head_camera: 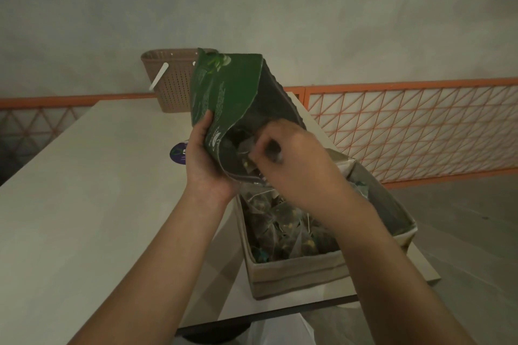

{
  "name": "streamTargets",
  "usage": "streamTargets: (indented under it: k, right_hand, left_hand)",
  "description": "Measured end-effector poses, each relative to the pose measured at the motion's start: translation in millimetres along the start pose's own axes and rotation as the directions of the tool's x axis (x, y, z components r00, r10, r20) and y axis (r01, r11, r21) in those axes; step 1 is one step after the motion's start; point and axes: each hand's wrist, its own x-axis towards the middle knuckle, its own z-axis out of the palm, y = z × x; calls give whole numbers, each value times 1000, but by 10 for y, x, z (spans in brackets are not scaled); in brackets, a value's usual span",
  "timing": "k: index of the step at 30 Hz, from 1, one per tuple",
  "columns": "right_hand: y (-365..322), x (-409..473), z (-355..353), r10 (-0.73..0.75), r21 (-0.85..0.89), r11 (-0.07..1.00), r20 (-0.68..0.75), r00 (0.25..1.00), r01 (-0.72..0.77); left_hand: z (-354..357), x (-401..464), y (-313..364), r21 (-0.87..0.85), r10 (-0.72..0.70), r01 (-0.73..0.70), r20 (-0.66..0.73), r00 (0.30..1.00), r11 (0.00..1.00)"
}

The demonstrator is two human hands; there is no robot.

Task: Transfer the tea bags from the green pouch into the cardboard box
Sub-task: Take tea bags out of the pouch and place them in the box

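Note:
My left hand (206,159) grips the green pouch (232,98) by its lower left edge and holds it tilted, mouth facing down toward me, above the cardboard box (297,269). My right hand (291,159) reaches into the pouch mouth, and its fingers pinch a tea bag (246,148) at the opening. The open box stands at the table's right edge, under both hands. It holds several mesh tea bags (283,227) in a loose pile. My right forearm hides part of the box's right side.
A brown perforated plastic basket (171,84) stands at the far end of the pale table (98,190). A round dark blue item (179,152) lies partly hidden behind my left hand. An orange wire fence (406,123) runs along the right. The table's front edge is near the box.

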Motion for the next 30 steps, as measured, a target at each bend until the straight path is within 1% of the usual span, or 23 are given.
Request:
streamTargets:
  k: [2,4,6,8,10,13,15,16,18,19,20,21,23,24,25,26,27,28,30]
  right_hand:
    - [9,-111,-123,75,197,978,-61,995,-61]
    - [39,-205,-261,168,367,923,-124,978,-112]
    - [122,-279,-382,258,470,869,-164,952,-154]
    - [242,-339,-462,329,510,836,-173,928,-201]
    - [363,-395,-483,367,470,845,-164,916,-254]
    - [519,-491,-407,388,302,892,-128,912,-337]
    - [630,-552,-321,371,80,928,-130,920,-363]
    - [685,-575,-281,365,-50,927,-118,923,-373]
    - [751,-593,-234,372,-255,888,-90,924,-383]
    - [759,-585,-226,374,-300,874,-85,924,-381]
    - [742,-567,-219,359,-302,879,-90,929,-369]
    - [702,-545,-213,325,-259,903,-107,940,-342]
    - [524,-479,-207,223,-61,969,-196,955,-239]
    - [407,-437,-206,172,34,985,-248,953,-169]
    - [280,-387,-210,122,94,991,-282,952,-99]
    - [164,-332,-208,70,115,993,-294,953,-38]
    - [64,-269,-199,14,95,995,-293,956,15]
    - [-14,-201,-184,-44,39,998,-288,957,58]
    - [-107,-54,-127,-132,-162,983,-271,954,90]
  left_hand:
    - [-16,29,29,14,7,-7,14,1000,1000]
    - [-52,60,58,15,25,-26,32,999,1000]
    - [-63,64,85,11,49,-49,33,998,999]
    - [-57,58,119,6,70,-71,42,997,997]
    - [-38,47,140,-5,77,-77,36,996,997]
    - [-6,26,163,-14,70,-69,43,997,998]
    - [19,8,153,-5,79,-79,56,995,997]
    - [30,-3,145,4,87,-87,49,995,996]
    - [73,-33,143,18,94,-95,44,995,995]
    - [84,-42,145,17,92,-93,42,995,996]
    - [86,-47,147,12,92,-93,38,995,996]
    - [81,-44,150,3,93,-93,37,995,996]
    - [69,-35,150,1,83,-83,27,996,997]
    - [65,-27,146,0,72,-72,20,997,997]
    - [69,-23,133,-4,54,-54,13,998,999]
    - [73,-22,117,-9,35,-35,4,999,999]
    - [80,-24,102,-12,21,-21,-3,1000,1000]
    - [83,-29,84,-13,13,-14,-13,1000,1000]
    - [90,-37,58,-7,17,-17,-20,1000,1000]
